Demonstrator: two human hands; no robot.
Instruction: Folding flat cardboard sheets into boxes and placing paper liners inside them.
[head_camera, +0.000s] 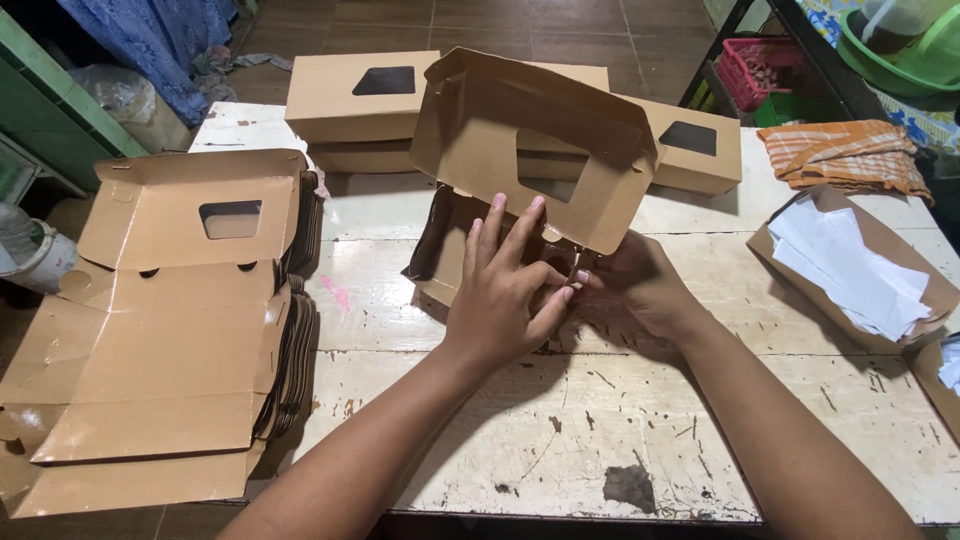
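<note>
A brown cardboard box (530, 140) with a cut-out window in its raised lid stands half folded at the middle of the table. My left hand (505, 290) lies flat over the box's front wall, fingers spread upward. My right hand (640, 285) pinches the same front wall at its right corner, under the lid. Most of the box's base is hidden behind both hands.
A thick stack of flat, unfolded window boxes (170, 330) fills the left of the worn white table (560, 440). Finished boxes (360, 95) (695, 145) stand along the far edge. A box of white paper sheets (850, 265) and an orange striped cloth (845, 150) lie at the right.
</note>
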